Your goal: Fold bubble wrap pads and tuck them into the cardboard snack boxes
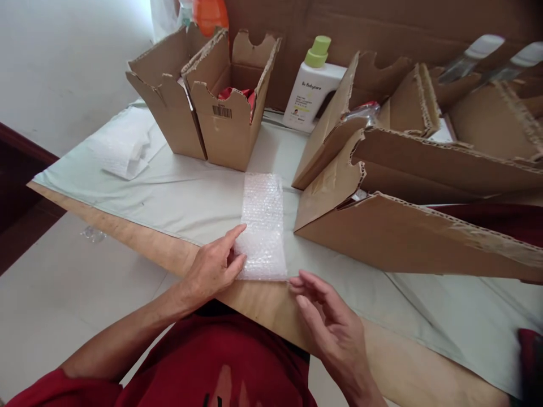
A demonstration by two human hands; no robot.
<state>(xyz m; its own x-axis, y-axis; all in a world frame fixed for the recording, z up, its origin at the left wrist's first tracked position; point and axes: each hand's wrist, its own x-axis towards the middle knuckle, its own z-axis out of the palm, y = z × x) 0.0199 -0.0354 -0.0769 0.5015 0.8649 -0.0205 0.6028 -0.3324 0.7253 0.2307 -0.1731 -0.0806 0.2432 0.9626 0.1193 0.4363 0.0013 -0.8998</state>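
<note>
A flat strip of clear bubble wrap (263, 226) lies lengthwise on the table, its near end by the front edge. My left hand (216, 261) rests at the strip's left side, index finger and thumb apart and touching it; the other fingers are partly hidden beneath. Beside the near right corner of the wrap is my right hand (328, 316), palm turned inward, fingers loosely curved and apart from the thumb. Nothing shows inside the right hand.
Two upright cardboard boxes (229, 133) stand behind on the left, one with red packaging inside. A white detergent bottle (303, 96) is at the back. Larger cardboard boxes (407, 237) fill the right side. More bubble wrap (125, 147) lies far left on the pale cloth (169, 198).
</note>
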